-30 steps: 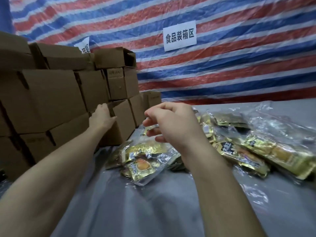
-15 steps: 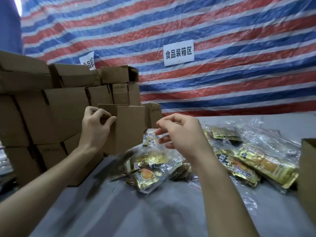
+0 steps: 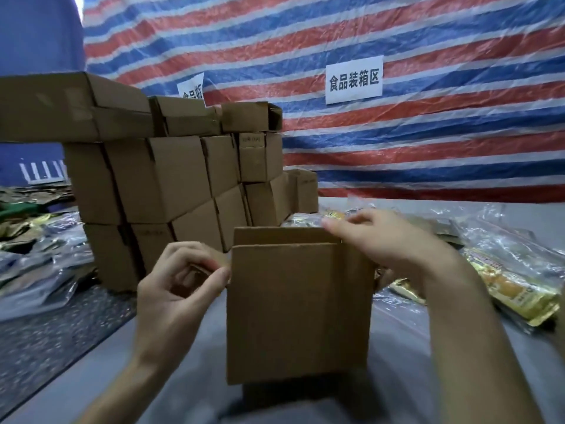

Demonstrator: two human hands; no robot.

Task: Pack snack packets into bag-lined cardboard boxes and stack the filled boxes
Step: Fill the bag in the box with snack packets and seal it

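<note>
A brown cardboard box (image 3: pixel 298 313) stands upright on the grey table (image 3: pixel 189 390) right in front of me, its near flap facing the camera. My left hand (image 3: pixel 180 289) pinches a side flap at the box's left edge between thumb and fingers. My right hand (image 3: pixel 388 240) reaches over the top right corner, fingers curled on the far rim. Snack packets (image 3: pixel 513 286) in gold and clear wrap lie to the right and behind the box. The inside of the box is hidden.
A stack of closed cardboard boxes (image 3: pixel 171 179) rises at the left and back. More packets and flattened wrappers (image 3: pixel 36 249) lie far left. A striped tarp wall with a white sign (image 3: pixel 354 79) closes off the back.
My left hand has pulled the box away from the stack toward me to the table's middle. My right hand moved from above the packets onto the box's top right corner.
</note>
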